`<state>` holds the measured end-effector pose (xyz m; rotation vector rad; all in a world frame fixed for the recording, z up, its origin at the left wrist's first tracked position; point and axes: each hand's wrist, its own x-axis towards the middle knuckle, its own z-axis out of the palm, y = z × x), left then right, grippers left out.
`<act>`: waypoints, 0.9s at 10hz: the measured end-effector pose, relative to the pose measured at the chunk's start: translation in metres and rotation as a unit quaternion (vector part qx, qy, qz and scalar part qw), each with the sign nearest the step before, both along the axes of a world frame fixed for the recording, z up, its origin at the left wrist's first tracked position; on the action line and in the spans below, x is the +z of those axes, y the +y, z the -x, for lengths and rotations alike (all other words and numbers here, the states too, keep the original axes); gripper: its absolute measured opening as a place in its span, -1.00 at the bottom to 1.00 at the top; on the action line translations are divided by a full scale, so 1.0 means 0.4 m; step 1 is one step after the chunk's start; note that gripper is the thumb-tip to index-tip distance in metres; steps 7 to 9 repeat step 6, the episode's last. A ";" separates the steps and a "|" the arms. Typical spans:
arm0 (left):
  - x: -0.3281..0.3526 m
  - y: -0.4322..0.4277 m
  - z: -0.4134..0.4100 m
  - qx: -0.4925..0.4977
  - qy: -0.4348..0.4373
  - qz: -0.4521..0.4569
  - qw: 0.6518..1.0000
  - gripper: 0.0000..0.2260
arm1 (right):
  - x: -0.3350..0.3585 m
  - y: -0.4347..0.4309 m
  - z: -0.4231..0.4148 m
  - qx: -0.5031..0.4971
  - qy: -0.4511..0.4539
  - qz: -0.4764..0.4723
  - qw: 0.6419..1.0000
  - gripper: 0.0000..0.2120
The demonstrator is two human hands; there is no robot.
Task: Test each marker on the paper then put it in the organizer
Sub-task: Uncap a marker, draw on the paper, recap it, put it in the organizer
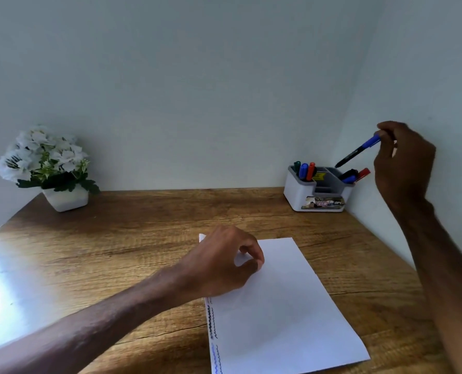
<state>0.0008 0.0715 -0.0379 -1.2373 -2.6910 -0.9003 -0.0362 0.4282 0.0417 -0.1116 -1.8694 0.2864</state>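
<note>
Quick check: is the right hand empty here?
No, the right hand pinches a blue-capped marker in the air above the organizer.

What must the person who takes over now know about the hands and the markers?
Right hand pinches a blue marker just above the organizer.
Left hand rests on the paper, loosely curled, holding nothing.
Done: wavy test lines along the paper's left edge; several markers stand in the organizer.
Left: drop the held marker in. No other loose marker shows.
</note>
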 end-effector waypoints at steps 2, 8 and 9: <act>-0.023 -0.002 -0.010 0.018 0.031 0.031 0.999 -0.85 | -0.088 0.036 0.049 -0.015 -0.150 -0.028 0.988 -0.81; -0.019 -0.001 -0.027 0.038 0.047 0.015 0.998 -0.86 | -0.060 -0.033 -0.013 0.019 -0.116 0.074 0.990 -0.68; -0.019 -0.001 -0.027 0.038 0.047 0.015 0.998 -0.86 | -0.060 -0.033 -0.013 0.019 -0.116 0.074 0.990 -0.68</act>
